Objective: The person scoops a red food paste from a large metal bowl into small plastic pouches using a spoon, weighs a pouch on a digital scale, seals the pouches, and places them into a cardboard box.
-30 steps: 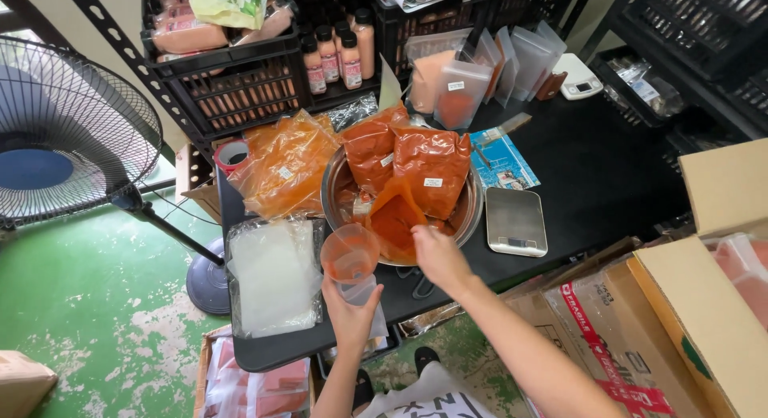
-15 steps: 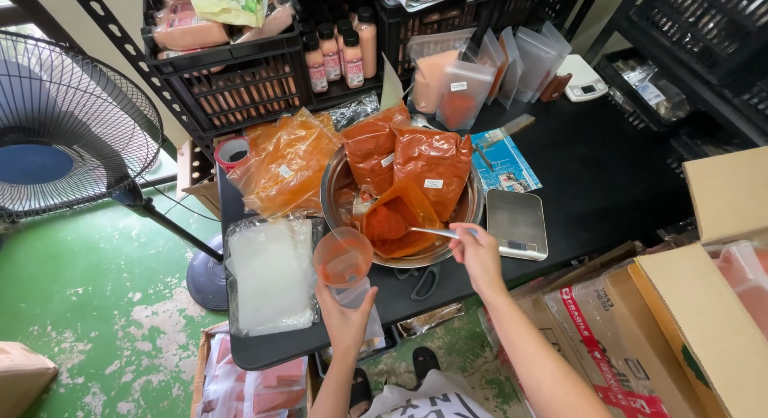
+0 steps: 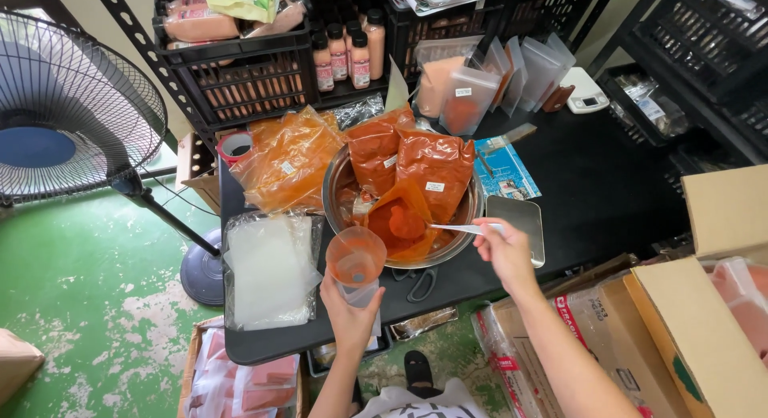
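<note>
Over the round steel bowl [image 3: 468, 226] we dip a white spoon [image 3: 456, 228], right hand [image 3: 502, 250] pinching it, into red powder [image 3: 400, 222]; left hand [image 3: 350, 302] grips the orange funnel [image 3: 356, 256], bottle filling looks barely begun.

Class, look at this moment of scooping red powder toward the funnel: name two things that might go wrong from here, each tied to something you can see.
1. The right hand holds a spoon reaching into the open bag of red powder in the metal bowl. The funnel in the left hand sits outside the bowl, so powder may spill on the black table on the way.
2. The funnel is held in the air, apparently over a small clear container; a tilt could tip powder out.
</note>
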